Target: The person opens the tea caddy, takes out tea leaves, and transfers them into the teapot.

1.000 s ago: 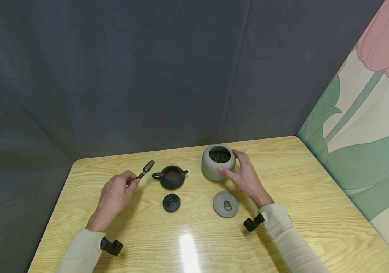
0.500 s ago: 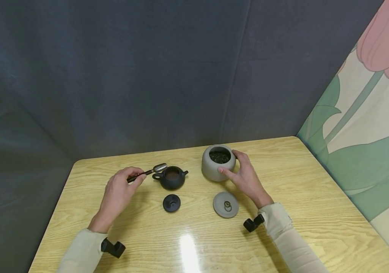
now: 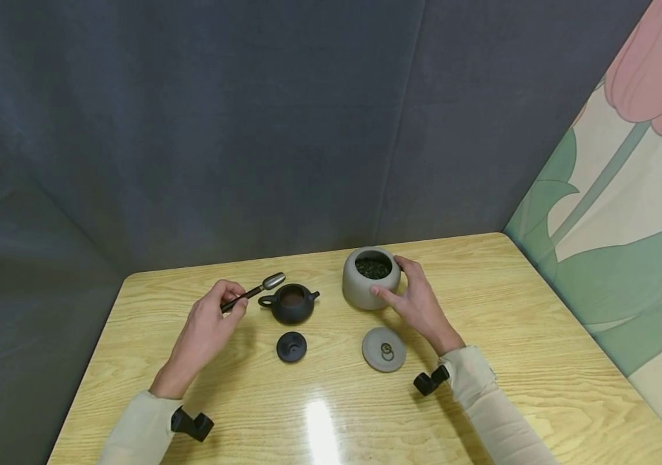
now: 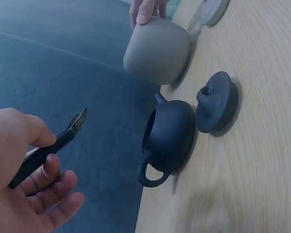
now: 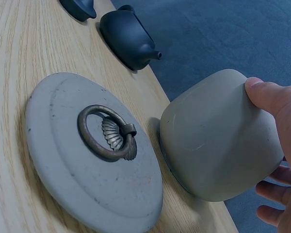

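My left hand (image 3: 208, 323) pinches the dark handle of a tea scoop (image 3: 273, 280) between thumb and fingers. The scoop's metal end hangs in the air just up and left of the black teapot (image 4: 169, 133), which stands uncovered with its handle toward my left hand. On the right, my right hand (image 3: 420, 303) grips the side of a grey tea jar (image 5: 216, 138), thumb in front and fingers around the far side. Dark tea leaves (image 3: 373, 267) show through the jar's mouth. The inside of the scoop is too small to judge.
The small black teapot lid (image 3: 292, 347) lies in front of the teapot. A grey jar lid (image 5: 97, 155) with a metal ring lies in front of the jar. The wooden table (image 3: 261, 413) ends at a dark curtain (image 3: 249, 129) behind.
My left hand has moved a little to the right and turned the tea scoop, so its metal end now sits nearer the teapot and slightly higher. My right hand and the jar stay put.
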